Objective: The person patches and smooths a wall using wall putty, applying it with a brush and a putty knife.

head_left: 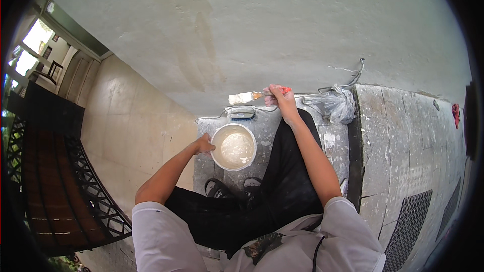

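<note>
My left hand (204, 144) grips the rim of a white bucket (233, 168) holding pale, creamy paint. The bucket is on speckled grey paving, just beyond my sandalled feet. My right hand (278, 96) is closed on the handle of a paintbrush (244, 97), held level above and beyond the bucket, its bristles coated in white and pointing left. Behind it rises a pale painted wall (267, 30) with a brownish stain. A scrubbing brush (242, 116) lies between the bucket and the wall's base.
A crumpled plastic bag (337, 106) and a cable (360, 70) are by the wall to the right, beside a speckled paved ledge (390, 136) with a red item (456, 116) and grates. Beige floor (126, 111) drops away left, beside a black metal railing (98, 191).
</note>
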Motion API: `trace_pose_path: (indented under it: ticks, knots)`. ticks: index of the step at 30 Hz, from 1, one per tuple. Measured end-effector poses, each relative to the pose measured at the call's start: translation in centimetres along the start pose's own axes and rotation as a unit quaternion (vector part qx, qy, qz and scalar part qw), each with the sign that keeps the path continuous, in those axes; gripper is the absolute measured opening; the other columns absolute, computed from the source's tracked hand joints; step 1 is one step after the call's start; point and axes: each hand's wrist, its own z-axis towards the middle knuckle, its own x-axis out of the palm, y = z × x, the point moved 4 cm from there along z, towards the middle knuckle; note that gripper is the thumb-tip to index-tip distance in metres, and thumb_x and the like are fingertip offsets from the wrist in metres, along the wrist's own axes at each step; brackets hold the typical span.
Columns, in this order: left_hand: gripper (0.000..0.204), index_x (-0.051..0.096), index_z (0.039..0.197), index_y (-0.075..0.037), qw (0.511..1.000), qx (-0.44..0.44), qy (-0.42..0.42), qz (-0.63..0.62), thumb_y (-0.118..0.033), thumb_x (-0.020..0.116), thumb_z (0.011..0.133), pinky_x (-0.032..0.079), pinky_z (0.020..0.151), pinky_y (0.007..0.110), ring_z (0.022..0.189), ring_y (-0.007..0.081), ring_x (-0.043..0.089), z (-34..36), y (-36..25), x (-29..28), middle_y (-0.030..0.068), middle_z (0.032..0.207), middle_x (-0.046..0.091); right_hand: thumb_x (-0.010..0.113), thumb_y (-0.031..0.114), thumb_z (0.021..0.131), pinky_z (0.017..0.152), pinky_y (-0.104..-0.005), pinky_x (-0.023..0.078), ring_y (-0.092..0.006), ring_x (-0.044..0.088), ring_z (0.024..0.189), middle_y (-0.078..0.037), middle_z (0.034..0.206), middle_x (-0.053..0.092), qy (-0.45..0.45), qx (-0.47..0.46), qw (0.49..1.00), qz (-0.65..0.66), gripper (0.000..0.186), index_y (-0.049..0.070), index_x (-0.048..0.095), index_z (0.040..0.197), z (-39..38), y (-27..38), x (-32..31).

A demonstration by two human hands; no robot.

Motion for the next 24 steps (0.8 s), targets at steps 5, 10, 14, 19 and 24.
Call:
trace_pose_path:
  ticks: [5,10,14,19,24]
  knots:
    - [0.043,0.033,0.110,-0.001,0.997,-0.041,0.062,-0.019,-0.003,0.061,0.077,0.059,0.064,0.041,0.073,0.0278,0.065,-1.4,-1.9,0.3,0.0179,0.089,0.057,0.056,0.027,0.091,0.055,-0.0222,0.050,-0.0109,0.059,0.058,-0.007,0.069,0.062,-0.006,-0.003,1.000,0.002,0.031,-0.003,0.062,0.093,0.5,0.3,-1.6]
    - [0.043,0.033,0.108,-0.001,0.997,-0.015,0.069,-0.038,-0.005,0.062,0.076,0.059,0.063,0.039,0.073,0.0269,0.064,-0.4,-2.1,0.5,0.0188,0.092,0.057,0.056,0.030,0.091,0.054,-0.0226,0.049,-0.0114,0.059,0.056,-0.007,0.067,0.062,0.002,-0.003,1.000,0.005,0.032,-0.001,0.062,0.093,0.9,0.0,-1.3]
    - [0.043,0.032,0.109,-0.001,0.998,0.037,0.046,-0.022,-0.003,0.061,0.076,0.058,0.062,0.038,0.074,0.0260,0.064,0.5,-4.8,2.3,0.0176,0.090,0.058,0.056,0.029,0.091,0.055,-0.0214,0.050,-0.0104,0.059,0.057,-0.007,0.068,0.062,-0.003,0.005,1.000,0.009,0.031,-0.002,0.063,0.092,0.7,0.2,-1.4]
    - [0.045,0.031,0.113,-0.001,0.995,0.079,0.009,0.066,-0.012,0.058,0.079,0.056,0.064,0.039,0.078,0.0308,0.065,2.8,-5.6,2.4,0.0242,0.093,0.058,0.056,0.030,0.091,0.052,-0.0218,0.049,-0.0105,0.058,0.055,-0.006,0.066,0.061,-0.009,0.011,1.000,0.007,0.032,-0.001,0.063,0.089,0.8,0.0,-1.8]
    - [0.041,0.043,0.118,0.000,0.945,0.055,0.091,0.309,-0.027,0.046,0.087,0.046,0.085,0.044,0.094,0.0403,0.060,3.9,-7.3,0.0,0.0256,0.112,0.058,0.055,0.028,0.091,0.049,-0.0222,0.047,-0.0098,0.057,0.052,-0.005,0.064,0.060,0.029,0.026,0.996,-0.077,0.032,-0.001,0.063,0.080,0.9,0.1,-1.8]
